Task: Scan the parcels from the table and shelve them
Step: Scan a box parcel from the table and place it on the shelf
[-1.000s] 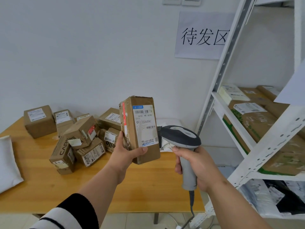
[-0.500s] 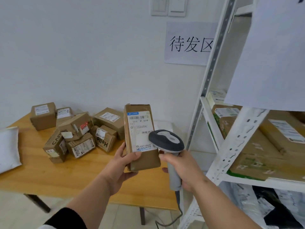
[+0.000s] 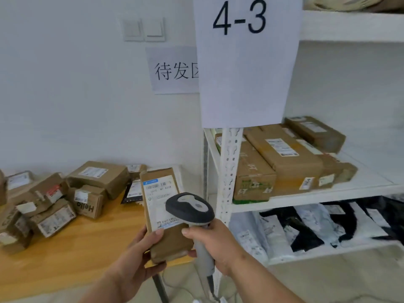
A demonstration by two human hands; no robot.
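My left hand (image 3: 140, 256) grips a tall brown parcel (image 3: 162, 206) from below, its white shipping label facing me. My right hand (image 3: 215, 241) holds a grey barcode scanner (image 3: 189, 207) by the handle, its head right in front of the lower part of the label. The scanner's cable hangs down toward the floor. Several more brown parcels (image 3: 94, 180) lie piled on the wooden table (image 3: 72, 250) to the left. A white metal shelf unit (image 3: 229, 171) stands to the right with cardboard parcels (image 3: 282, 158) on its middle level.
A paper sheet marked 4-3 (image 3: 247, 62) hangs on the shelf post. Black and white plastic mail bags (image 3: 317, 228) fill the lower shelf level. The right part of the middle shelf board (image 3: 376, 162) is bare. A paper sign (image 3: 172, 71) and light switches (image 3: 144, 29) are on the wall.
The view has swung right toward the shelf, bringing the 4-3 sheet into sight. The scanner head has moved over the parcel's label. Both hands keep their hold.
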